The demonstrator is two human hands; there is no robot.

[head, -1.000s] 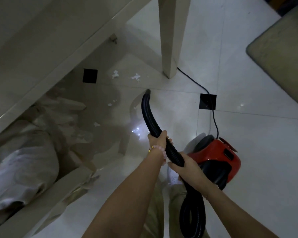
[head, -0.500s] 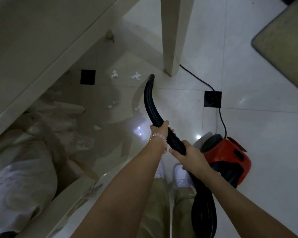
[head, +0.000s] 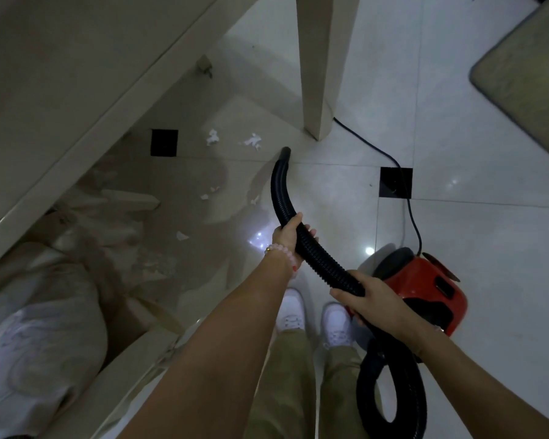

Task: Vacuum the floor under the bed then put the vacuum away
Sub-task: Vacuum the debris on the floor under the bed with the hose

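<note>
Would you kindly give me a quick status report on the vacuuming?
Both hands, left hand and right hand, gripping hose. Nozzle near paper scraps by bed leg. Power cord trails alongside.

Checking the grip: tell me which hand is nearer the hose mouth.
Left. The left hand grips the hose closer to its mouth; the right hand holds farther back.

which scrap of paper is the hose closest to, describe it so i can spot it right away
Start at the pale bed leg standing on the white tiles, then look just left of its foot. Two white crumpled scraps lie side by side there; the one meant is the right-hand scrap, just left of the open tip of the black hose. The other scraps lie farther left or back toward the person.
</note>
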